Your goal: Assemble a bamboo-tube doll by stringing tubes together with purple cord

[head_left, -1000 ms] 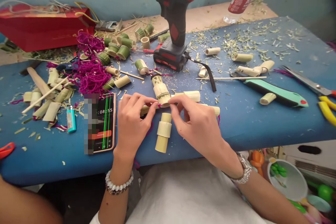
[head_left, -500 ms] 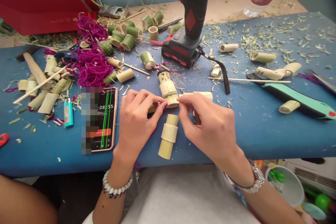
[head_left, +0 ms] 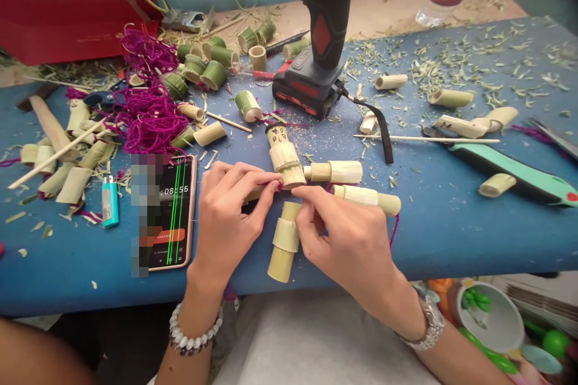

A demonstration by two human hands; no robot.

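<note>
Your left hand point(head_left: 230, 219) and right hand point(head_left: 350, 246) pinch closed on a pale, tubular bamboo figure point(head_left: 284, 159) at its yarn-wrapped waist. Light, stiff and smooth, it takes a fingertip hold there.

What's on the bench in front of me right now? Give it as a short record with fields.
Left hand: fingertips at the base of a bamboo figure
Right hand: fingertips at the same base
Beside hands: bamboo tube pieces
Rest: cordless drill, purple yarn, phone, lighter, blue table
</note>
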